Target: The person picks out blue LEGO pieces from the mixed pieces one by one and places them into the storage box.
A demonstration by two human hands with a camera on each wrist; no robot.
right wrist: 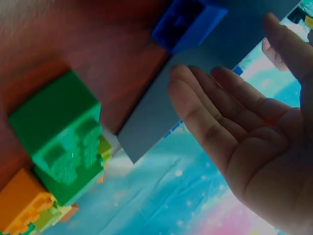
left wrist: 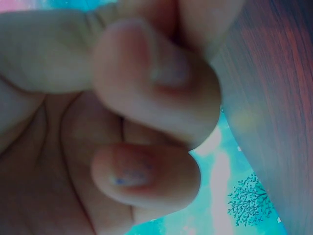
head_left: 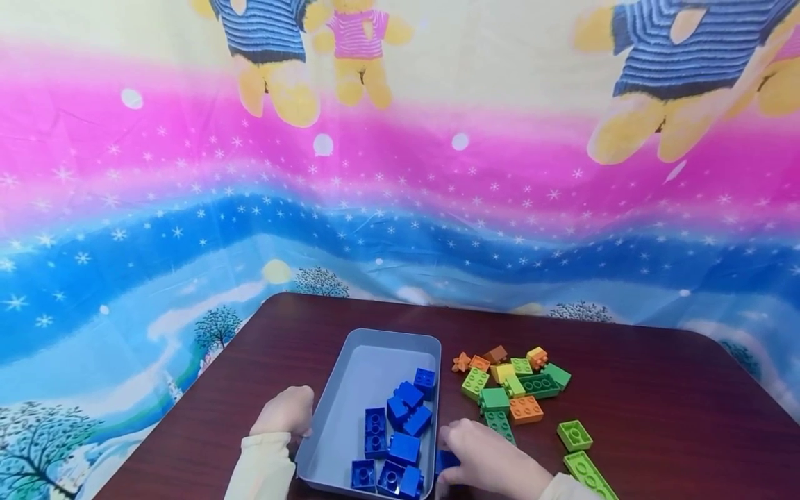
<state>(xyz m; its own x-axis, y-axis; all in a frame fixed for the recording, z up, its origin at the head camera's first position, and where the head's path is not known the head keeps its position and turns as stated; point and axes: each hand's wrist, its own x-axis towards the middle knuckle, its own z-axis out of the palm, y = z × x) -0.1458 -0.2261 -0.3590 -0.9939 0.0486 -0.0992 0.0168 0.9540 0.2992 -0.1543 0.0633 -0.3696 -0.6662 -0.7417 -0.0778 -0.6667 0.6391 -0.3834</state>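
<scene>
In the head view, a grey tray holds several blue toy bricks, mostly along its right side. At the tray's left wall is my left hand. Its fingers fold toward the palm in the left wrist view, thumb close against them, nothing visible in the grasp. Just outside the right wall, my right hand reaches over another blue brick, partly hidden by it. The right wrist view shows this brick against the tray wall, with my right fingers extended near it.
Right of the tray lies a loose pile of green, orange and yellow bricks. Two lime bricks lie nearer the front. The dark wooden table ends at a printed cloth hanging behind it.
</scene>
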